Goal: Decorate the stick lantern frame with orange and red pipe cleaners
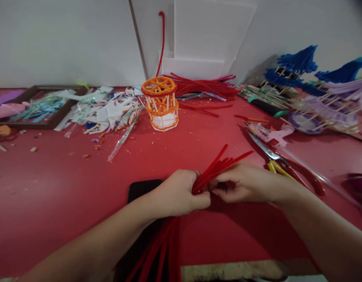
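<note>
A bundle of red pipe cleaners passes through my left hand, which is closed around it. Its upper ends fan out to the upper right, and the long lower ends hang toward the table's front edge. Close against the bundle's right side is my right hand, its fingers curled in a pinch. Whatever lies between those fingertips is hidden. Beneath my left forearm lies a flat black object with rounded corners, partly covered by the arm and the pipe cleaners.
An orange-and-white lantern-like model stands at mid-table. Behind it lies a pile of red pipe cleaners. Scraps and a brown frame are left. Scissors, a pink glue gun and blue-roofed models are right.
</note>
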Action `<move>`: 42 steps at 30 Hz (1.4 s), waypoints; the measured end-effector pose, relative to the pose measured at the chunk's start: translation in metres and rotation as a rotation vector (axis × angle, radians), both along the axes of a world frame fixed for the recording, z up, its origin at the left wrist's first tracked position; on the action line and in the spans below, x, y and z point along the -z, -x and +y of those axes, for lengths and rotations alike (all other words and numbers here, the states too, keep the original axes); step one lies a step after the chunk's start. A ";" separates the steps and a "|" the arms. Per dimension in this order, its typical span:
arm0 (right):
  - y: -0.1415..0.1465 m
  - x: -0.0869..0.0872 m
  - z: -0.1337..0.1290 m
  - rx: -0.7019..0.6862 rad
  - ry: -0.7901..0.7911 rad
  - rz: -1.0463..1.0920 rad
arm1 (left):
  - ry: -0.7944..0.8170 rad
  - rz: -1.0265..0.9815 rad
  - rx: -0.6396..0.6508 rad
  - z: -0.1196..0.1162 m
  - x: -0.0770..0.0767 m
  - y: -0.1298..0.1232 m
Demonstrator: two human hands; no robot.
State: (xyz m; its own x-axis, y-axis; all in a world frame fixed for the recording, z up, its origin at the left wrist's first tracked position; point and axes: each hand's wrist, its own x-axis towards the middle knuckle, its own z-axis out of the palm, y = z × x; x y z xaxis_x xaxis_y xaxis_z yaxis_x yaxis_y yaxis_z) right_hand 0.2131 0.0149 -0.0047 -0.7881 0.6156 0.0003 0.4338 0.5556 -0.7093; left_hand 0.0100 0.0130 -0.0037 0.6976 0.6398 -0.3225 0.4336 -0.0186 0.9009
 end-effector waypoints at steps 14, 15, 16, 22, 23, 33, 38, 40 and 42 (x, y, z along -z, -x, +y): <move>-0.017 0.013 0.019 0.492 -0.374 0.028 | 0.211 -0.009 -0.167 -0.002 -0.002 0.002; -0.015 0.013 0.020 0.498 -0.341 0.033 | 0.223 -0.023 -0.197 -0.002 -0.001 0.001; -0.012 0.013 0.021 0.486 -0.310 0.042 | 0.235 -0.048 -0.224 -0.002 0.000 0.001; 0.005 0.020 0.016 0.707 -0.243 0.134 | 0.318 -0.297 -0.403 0.002 0.007 -0.001; 0.005 0.021 0.014 0.731 -0.198 0.191 | 0.335 -0.336 -0.428 0.003 0.008 -0.001; 0.041 0.017 -0.005 0.768 0.582 0.768 | 0.434 -0.513 -0.498 0.005 0.007 0.000; 0.046 0.018 -0.005 0.879 0.712 0.933 | 0.537 -0.509 -0.489 0.005 0.005 -0.001; 0.048 0.018 -0.005 0.917 0.785 0.959 | 0.540 -0.507 -0.491 0.005 0.005 -0.003; 0.050 0.018 -0.007 0.898 0.853 0.973 | 0.514 -0.493 -0.485 0.005 0.005 -0.004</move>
State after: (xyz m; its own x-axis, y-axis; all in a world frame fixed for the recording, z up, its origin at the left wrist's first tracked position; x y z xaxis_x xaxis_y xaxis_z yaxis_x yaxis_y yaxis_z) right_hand 0.1627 0.0078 -0.0227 -0.0844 0.9475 -0.3086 -0.4020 -0.3157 -0.8595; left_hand 0.0139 0.0178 -0.0085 0.5215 0.7611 -0.3857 -0.1553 0.5291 0.8342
